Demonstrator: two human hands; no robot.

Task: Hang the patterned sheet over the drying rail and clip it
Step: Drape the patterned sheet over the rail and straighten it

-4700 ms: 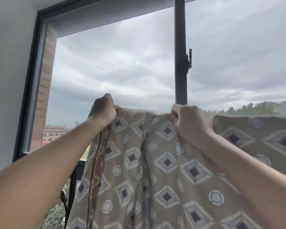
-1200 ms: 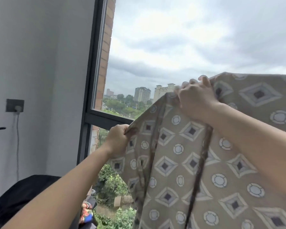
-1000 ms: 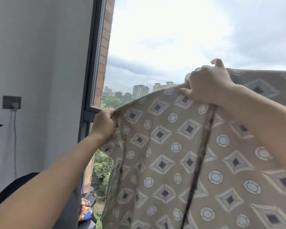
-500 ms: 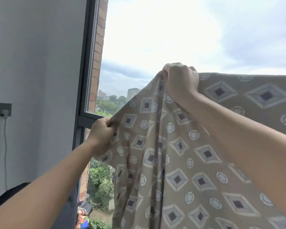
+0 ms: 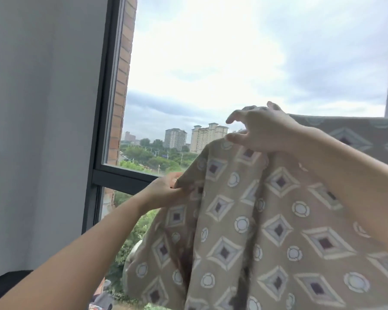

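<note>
The patterned sheet [image 5: 251, 231], beige with diamonds and circles, hangs in folds in front of the window and runs off to the right at the top. My left hand [image 5: 166, 191] pinches its left edge low down. My right hand [image 5: 262, 130] is at the sheet's top corner with fingers spread, thumb and palm resting on the cloth. The drying rail is hidden under the sheet. No clip is in view.
A dark window frame [image 5: 103, 121] and its crossbar [image 5: 123, 177] stand left of the sheet, with a brick edge outside. A grey wall [image 5: 38, 108] fills the left. A dark object [image 5: 2, 285] lies at the lower left.
My right hand has opened its fist on the top corner and spread its fingers. My left hand has moved right and lower along the edge. The sheet has bunched into deeper folds.
</note>
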